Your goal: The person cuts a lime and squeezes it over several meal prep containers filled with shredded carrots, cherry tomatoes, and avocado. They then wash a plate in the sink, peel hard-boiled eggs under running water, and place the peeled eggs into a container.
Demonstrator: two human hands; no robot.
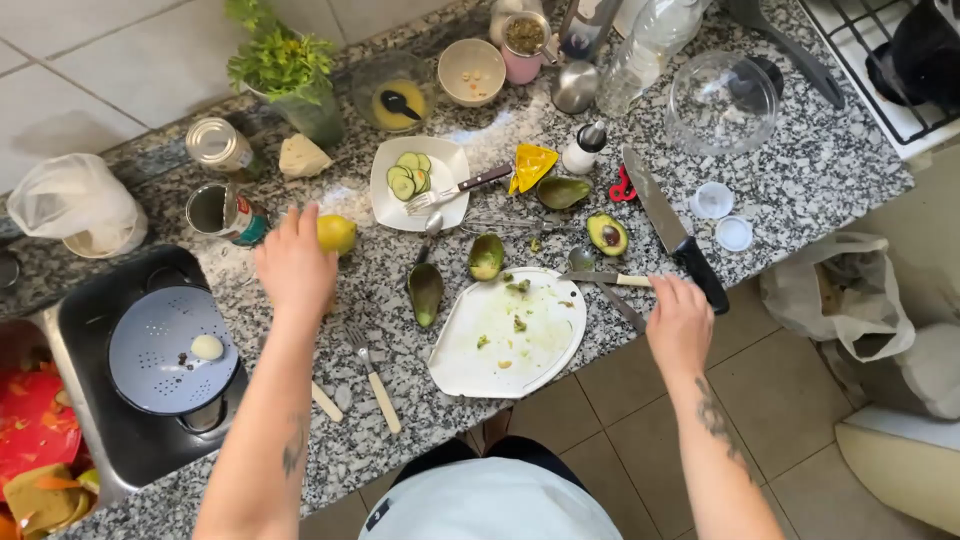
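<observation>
1. Lemon (pixel 337 234) lies on the bench beyond the white cutting board (pixel 510 335); the left hand (pixel 295 265) touches it with fingers spread.
2. Right hand (pixel 678 322) (fingers curled) seems to grip a small knife (pixel 605 279) at the board's far edge.
3. Avocado halves (pixel 486 256) sit beyond the board.

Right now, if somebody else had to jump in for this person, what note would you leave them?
Left hand: open, reaching over the counter, fingertips at the lemon, not gripping it.
Right hand: on the pale handle of a small knife lying at the white cutting board's edge.
Things: empty avocado skins beside the board, one avocado half with its pit, big knife to the right.
Done: avocado scooped, green scraps on the board.
Left: lemon uncut; one avocado half not scooped.
</observation>
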